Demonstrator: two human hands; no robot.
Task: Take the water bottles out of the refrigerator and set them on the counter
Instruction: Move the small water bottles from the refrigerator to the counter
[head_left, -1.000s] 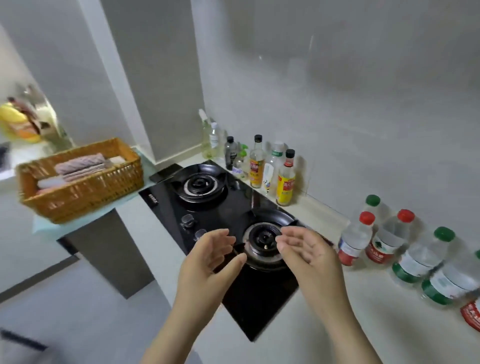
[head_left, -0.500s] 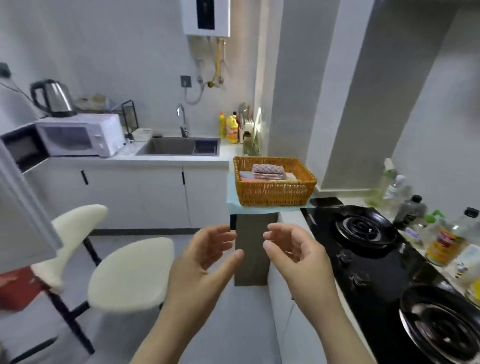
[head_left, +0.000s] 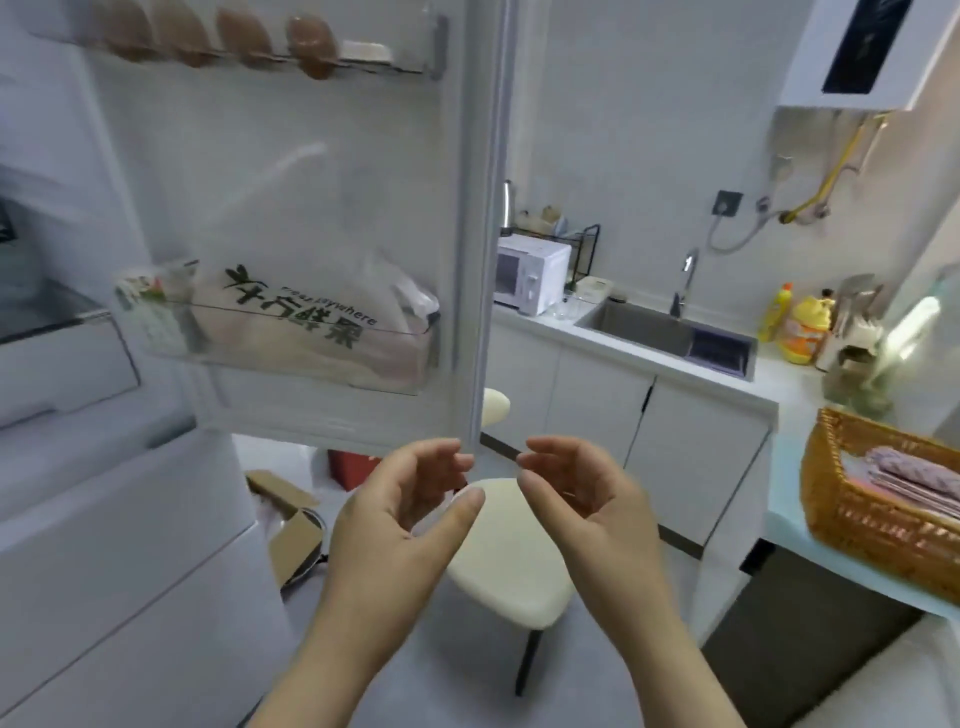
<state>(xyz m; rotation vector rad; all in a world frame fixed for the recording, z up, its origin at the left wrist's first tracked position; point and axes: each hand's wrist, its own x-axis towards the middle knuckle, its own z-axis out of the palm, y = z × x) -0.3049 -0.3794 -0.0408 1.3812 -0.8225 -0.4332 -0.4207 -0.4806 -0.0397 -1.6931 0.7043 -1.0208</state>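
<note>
The white refrigerator (head_left: 104, 545) fills the left side, its upper door (head_left: 311, 208) swung open toward me. The door's top rack holds brown eggs (head_left: 306, 44); its lower shelf (head_left: 291, 353) holds a printed plastic bag (head_left: 311, 312). No water bottle shows in this view. My left hand (head_left: 400, 514) and my right hand (head_left: 582, 504) hover side by side just below the door's bottom corner, fingers curled and apart, both empty.
A cream stool (head_left: 509, 561) stands right under my hands. A cardboard box (head_left: 291, 530) lies on the floor by the fridge. Behind are a microwave (head_left: 530, 275), a sink (head_left: 670, 332) and yellow detergent bottles (head_left: 800, 327). A wicker basket (head_left: 872, 514) sits at the right.
My view has swung left from the stove and the bottles on the counter, past the sink, to the open refrigerator. Both hands stayed empty and held in front of me.
</note>
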